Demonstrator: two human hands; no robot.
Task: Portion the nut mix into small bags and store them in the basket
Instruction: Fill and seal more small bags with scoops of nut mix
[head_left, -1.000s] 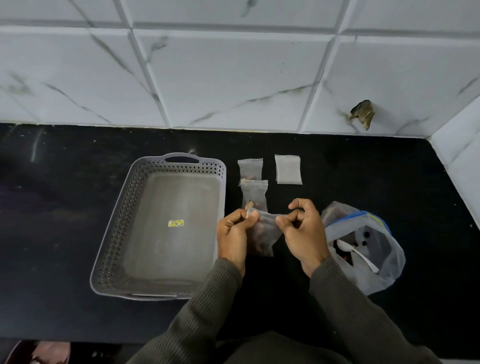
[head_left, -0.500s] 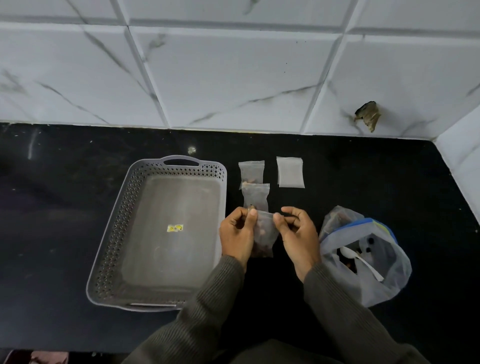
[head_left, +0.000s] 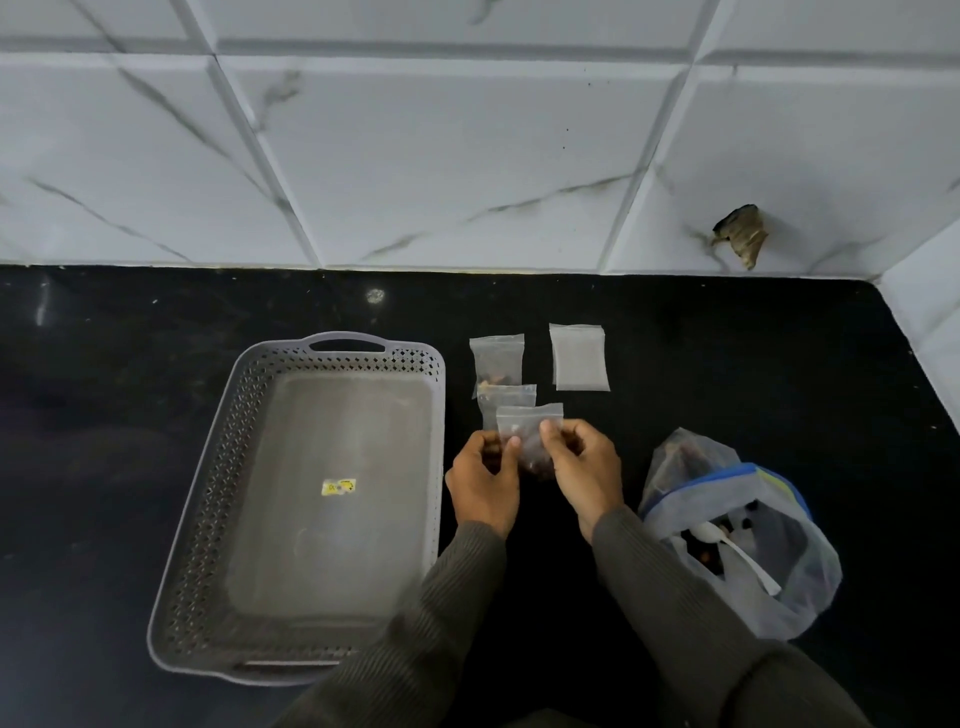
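Clear plastic makes up the small bag (head_left: 530, 434), its lower part dark with nut mix, which stands upright between two bare hands just above the black tabletop (head_left: 104, 441). The left grip (head_left: 485, 480) pinches the bag's left edge between thumb and curled fingers. The right grip (head_left: 584, 470) pinches its right side the same way, thumb on the front face. The bag's top edge looks flat and straight, but I cannot tell whether its seal is pressed closed. Just behind it on the tabletop lie two more portions: the near filled bag (head_left: 506, 395), partly hidden by the held one, and the far filled bag (head_left: 496, 364), the two overlapping a little. To their right, apart, lie the empty bags (head_left: 579, 356), flat and whitish; one or several, I cannot tell. The grey perforated basket (head_left: 218, 499) sits just left of the left grip, a small yellow sticker (head_left: 338, 487) on its floor. Right of the right grip slumps the large bag (head_left: 779, 597), blue-rimmed and open, with nut mix and a white spoon (head_left: 743, 558) inside. White veined tiles (head_left: 415, 156) rise behind
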